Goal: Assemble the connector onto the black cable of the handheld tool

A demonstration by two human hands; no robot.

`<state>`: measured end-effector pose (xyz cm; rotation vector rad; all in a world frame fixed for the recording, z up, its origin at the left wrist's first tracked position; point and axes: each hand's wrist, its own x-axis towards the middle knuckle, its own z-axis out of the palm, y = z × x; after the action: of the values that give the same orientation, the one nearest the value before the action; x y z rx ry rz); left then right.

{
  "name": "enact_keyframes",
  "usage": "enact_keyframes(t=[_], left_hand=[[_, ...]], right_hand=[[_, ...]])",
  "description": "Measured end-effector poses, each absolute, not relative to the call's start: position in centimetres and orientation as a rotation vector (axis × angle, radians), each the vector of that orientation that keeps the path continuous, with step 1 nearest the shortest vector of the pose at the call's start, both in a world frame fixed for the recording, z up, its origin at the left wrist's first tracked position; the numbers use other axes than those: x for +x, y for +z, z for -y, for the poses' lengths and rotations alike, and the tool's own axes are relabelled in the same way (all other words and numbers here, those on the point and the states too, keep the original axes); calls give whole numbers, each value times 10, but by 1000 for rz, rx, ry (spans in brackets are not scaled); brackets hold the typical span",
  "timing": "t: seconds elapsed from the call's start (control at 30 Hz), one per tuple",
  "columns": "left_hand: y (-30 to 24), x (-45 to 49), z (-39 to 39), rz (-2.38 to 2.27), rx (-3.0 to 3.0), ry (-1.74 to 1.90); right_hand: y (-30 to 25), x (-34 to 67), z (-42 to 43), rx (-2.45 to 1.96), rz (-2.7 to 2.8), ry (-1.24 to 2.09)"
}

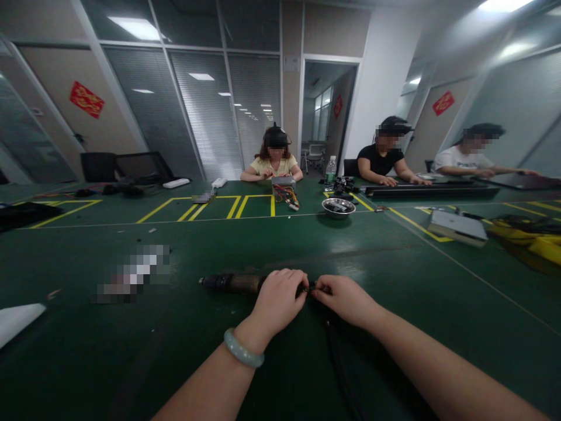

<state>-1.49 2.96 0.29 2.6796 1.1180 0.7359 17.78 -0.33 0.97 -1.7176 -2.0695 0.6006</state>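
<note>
An electric screwdriver (243,283), dark with a brownish worn grip, lies on the green table with its tip to the left. My left hand (283,298) is closed around its rear end, fingers curled so that the end is mostly hidden. Close by on the right, my right hand (344,298) pinches a small dark piece at that same end, seemingly the cord's plug; the fingertips cover most of it. A black cord (335,356) runs from beneath my right hand toward the table's near edge.
A metal bowl (338,208) with small parts stands ahead, near a water bottle (330,171). A silver box (458,227) and yellow-black material (530,240) lie right. Left are a blurred-out object (138,272) and a white item (17,321). Three people sit across the table.
</note>
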Motion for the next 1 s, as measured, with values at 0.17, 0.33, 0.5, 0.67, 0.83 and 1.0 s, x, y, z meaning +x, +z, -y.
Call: enact_keyframes(t=[0.17, 0.33, 0.5, 0.67, 0.83, 1.0], left_hand=[[1, -15, -31, -1143, 2685, 745], [1, -15, -30, -1145, 2685, 746], [2, -15, -29, -1120, 2672, 759], [3, -15, -29, -1139, 2655, 764], [5, -15, -27, -1126, 2660, 744], [7, -15, -27, -1133, 2668, 724]], right_hand=[[10, 177, 4, -1708, 2078, 576], [9, 178, 5, -1700, 2082, 591], [8, 179, 4, -1696, 2086, 581], [10, 178, 4, -1719, 2083, 578], [14, 176, 6, -1739, 2075, 605], [12, 177, 5, -1726, 2070, 605]])
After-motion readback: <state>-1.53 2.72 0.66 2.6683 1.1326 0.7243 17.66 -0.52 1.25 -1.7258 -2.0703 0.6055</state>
